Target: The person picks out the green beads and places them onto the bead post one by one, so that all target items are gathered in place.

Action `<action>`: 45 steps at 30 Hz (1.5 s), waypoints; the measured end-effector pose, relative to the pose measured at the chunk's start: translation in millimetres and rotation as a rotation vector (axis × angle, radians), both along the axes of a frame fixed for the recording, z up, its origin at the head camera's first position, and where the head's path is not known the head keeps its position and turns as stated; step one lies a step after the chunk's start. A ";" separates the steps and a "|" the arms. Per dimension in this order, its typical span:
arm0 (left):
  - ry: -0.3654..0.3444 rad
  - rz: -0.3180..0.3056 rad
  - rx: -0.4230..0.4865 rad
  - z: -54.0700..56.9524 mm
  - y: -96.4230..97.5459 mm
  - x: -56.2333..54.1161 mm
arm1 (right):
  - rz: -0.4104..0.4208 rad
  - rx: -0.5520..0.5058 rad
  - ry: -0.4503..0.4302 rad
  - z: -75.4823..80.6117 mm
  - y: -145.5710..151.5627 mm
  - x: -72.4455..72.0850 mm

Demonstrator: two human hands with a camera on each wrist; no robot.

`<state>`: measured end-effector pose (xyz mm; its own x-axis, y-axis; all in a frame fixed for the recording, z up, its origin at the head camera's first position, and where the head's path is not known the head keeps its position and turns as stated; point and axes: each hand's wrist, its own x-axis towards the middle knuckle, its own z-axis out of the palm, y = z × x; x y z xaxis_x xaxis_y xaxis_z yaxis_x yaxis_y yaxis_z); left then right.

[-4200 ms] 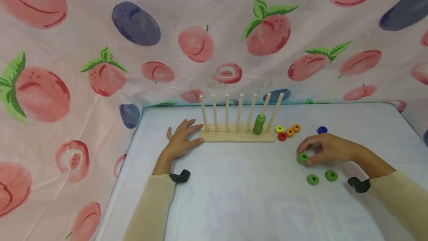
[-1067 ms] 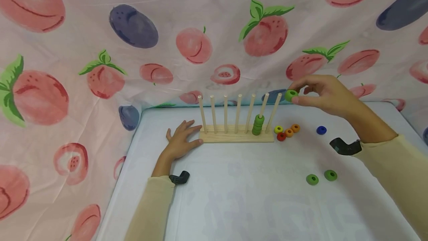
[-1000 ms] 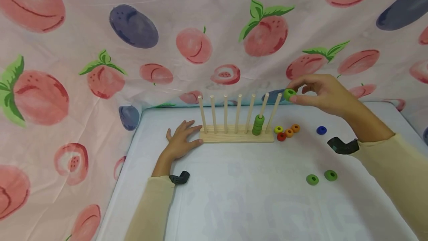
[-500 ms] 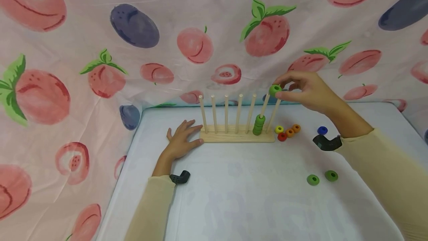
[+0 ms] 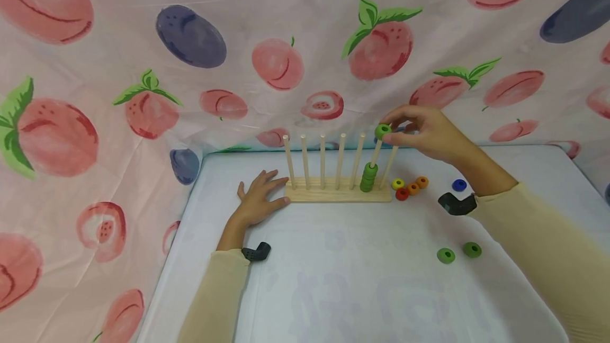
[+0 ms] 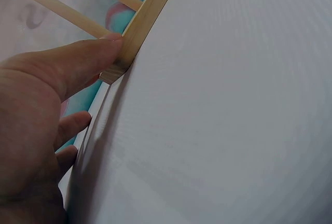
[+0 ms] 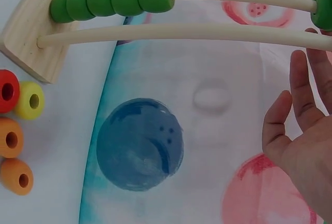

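A wooden peg stand [image 5: 333, 195] carries a row of upright pegs. Several green beads [image 5: 369, 177] are stacked on the second peg from the right. At that peg's top, my right hand [image 5: 426, 130] pinches another green bead [image 5: 383, 132] between thumb and fingers. In the right wrist view this held bead [image 7: 322, 11] sits at the peg's tip, partly cut off by the frame edge. My left hand [image 5: 259, 198] rests with spread fingers at the stand's left end. The left wrist view shows its thumb [image 6: 104, 53] against the base corner [image 6: 116, 68].
Right of the stand lie a yellow bead [image 5: 397, 184], a red bead [image 5: 402, 194] and two orange beads [image 5: 413, 189]. A blue bead [image 5: 459, 185] is farther right. Two green beads [image 5: 446, 255] lie nearer the front. A fruit-print cloth [image 5: 219, 120] hangs behind the white table [image 5: 333, 279].
My right hand picked the green bead up off the table, raised it, and moved it left to the top of the second peg from the right. My left hand stayed put.
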<state>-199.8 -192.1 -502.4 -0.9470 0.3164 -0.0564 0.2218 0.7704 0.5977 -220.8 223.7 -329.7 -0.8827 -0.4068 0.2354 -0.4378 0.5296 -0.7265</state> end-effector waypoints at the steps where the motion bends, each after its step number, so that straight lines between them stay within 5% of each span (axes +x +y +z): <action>1: 0.000 0.000 0.001 -0.3 -0.1 -0.1 | -0.003 0.004 -0.006 -0.9 -0.5 -0.5; 45: -0.008 0.002 -0.003 0.9 -0.2 0.7 | -0.023 0.069 -0.073 -10.1 12.2 2.4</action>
<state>-199.0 -192.2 -501.4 -0.9471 0.3144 -0.0649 0.2156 0.7726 0.5972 -218.4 235.9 -339.8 -0.9058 -0.3992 0.1421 -0.3721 0.5889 -0.7175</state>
